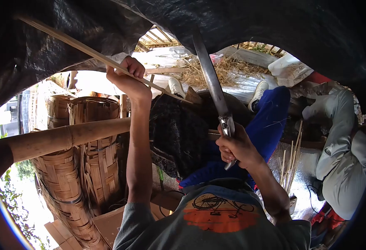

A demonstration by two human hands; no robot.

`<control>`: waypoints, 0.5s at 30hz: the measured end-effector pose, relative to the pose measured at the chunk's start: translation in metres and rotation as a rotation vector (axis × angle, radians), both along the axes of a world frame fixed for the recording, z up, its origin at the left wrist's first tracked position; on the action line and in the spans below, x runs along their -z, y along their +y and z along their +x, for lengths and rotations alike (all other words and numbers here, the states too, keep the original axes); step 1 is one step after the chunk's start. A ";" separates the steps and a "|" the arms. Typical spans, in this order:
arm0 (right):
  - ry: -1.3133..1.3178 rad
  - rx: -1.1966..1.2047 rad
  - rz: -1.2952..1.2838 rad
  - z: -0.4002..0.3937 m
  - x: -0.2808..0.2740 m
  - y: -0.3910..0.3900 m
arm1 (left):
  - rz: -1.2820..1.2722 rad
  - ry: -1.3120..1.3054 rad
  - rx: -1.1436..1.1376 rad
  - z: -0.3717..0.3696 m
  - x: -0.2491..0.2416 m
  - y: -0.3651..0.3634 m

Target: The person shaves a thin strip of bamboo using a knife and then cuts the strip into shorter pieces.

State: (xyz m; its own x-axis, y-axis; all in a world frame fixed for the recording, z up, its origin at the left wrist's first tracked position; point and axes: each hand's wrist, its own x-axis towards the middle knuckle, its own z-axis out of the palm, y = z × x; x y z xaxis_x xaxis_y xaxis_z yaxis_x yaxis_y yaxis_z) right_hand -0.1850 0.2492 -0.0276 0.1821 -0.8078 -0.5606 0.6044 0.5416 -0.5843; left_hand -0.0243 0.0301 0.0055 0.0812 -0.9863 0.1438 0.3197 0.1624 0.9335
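Note:
My left hand is raised at the upper left, its fingers wrapped round a long pale bamboo strip. The strip slants from the top left down to a spot above my lap, where its lower end lies near a brown wooden piece. In front of my chest my right hand grips the metal handle of a long knife, its blade pointing up and slightly left. The blade is apart from the strip. A dark cloth lies over my lap, beside my blue trouser leg.
Tall woven bamboo baskets stand at the left, with a thick bamboo pole across them. Black plastic sheeting hangs overhead. Straw lies beyond my feet. Thin sticks and another person's pale trouser leg are at the right.

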 end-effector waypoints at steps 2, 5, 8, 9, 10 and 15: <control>-0.008 0.006 -0.010 0.000 0.001 0.001 | -0.138 -0.098 0.062 0.004 -0.016 0.004; 0.001 -0.019 -0.022 0.001 0.000 0.003 | -0.169 -0.218 0.058 0.008 -0.039 -0.004; -0.007 -0.038 -0.034 0.001 0.000 0.004 | -0.211 -0.155 0.032 0.006 -0.060 -0.013; -0.015 -0.041 -0.040 0.001 0.000 0.005 | -0.216 -0.158 0.027 0.009 -0.062 -0.017; -0.024 -0.042 -0.045 0.003 0.000 0.007 | -0.260 -0.163 0.091 0.014 -0.064 -0.021; 0.013 -0.072 -0.047 0.014 0.006 0.010 | -0.359 -0.165 -0.031 0.009 -0.057 -0.025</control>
